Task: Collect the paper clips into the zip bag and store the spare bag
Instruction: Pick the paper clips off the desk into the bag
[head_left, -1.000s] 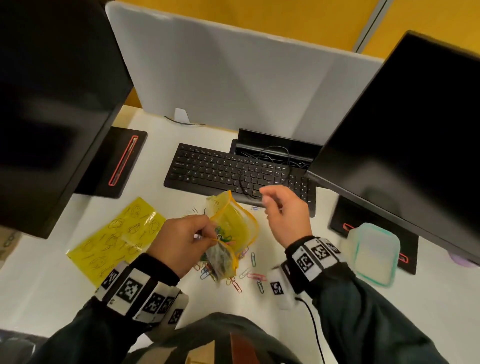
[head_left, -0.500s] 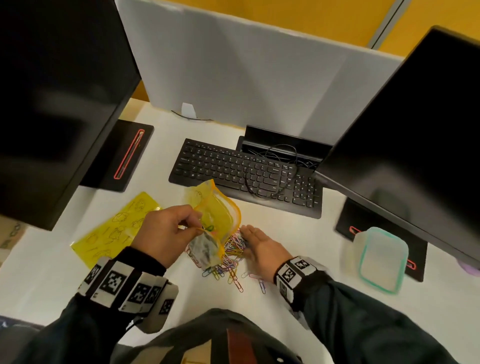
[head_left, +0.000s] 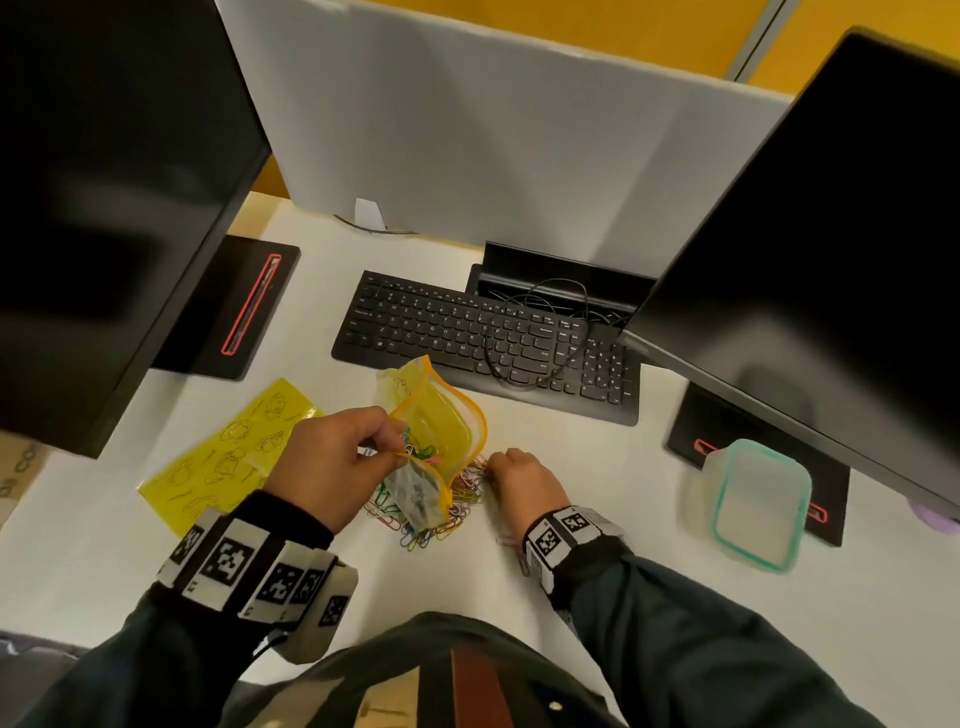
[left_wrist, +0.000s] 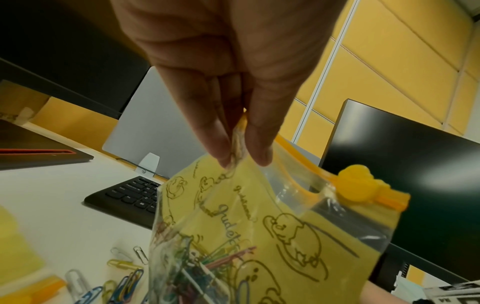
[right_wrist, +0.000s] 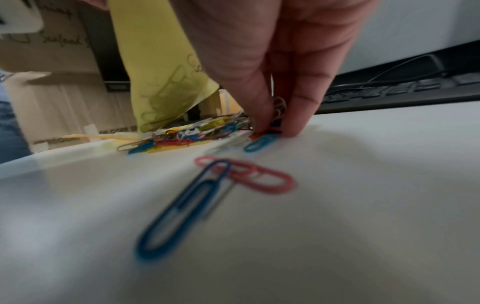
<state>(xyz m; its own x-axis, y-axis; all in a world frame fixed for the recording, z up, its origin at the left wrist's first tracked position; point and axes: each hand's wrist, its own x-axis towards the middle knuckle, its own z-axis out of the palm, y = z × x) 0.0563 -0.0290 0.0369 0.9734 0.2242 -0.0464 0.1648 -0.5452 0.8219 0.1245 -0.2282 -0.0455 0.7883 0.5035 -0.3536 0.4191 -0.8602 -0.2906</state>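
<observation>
The paper clips (head_left: 447, 512) lie in a loose coloured heap on the white desk (head_left: 597, 467), just in front of the person, with a few strays nearer the desk edge, among them a blue clip (right_wrist: 182, 207) lying across a red clip (right_wrist: 259, 179). The zip bag (head_left: 441, 436), yellow with cartoon drawings and an orange zip edge, hangs open right above the heap and already has a bunch of clips at its bottom. The left hand (head_left: 332, 462) holds it up by the rim, thumb and fingers (left_wrist: 215, 144) pinching the plastic near the zip track, whose yellow slider (left_wrist: 361, 187) sits at the far end. The right hand (head_left: 524, 486) is down on the desk at the right side of the heap, its thumb and fingertips (right_wrist: 298, 115) closed on several clips. The spare bag (head_left: 228, 457), also yellow, lies flat on the desk to the left of the left hand. Behind the heap sits a black keyboard (head_left: 483, 343) with a cable looped over it, a dark monitor (head_left: 831, 260) leans in on the right, and a clear box with a green-edged lid (head_left: 753, 504) stands to the right.
</observation>
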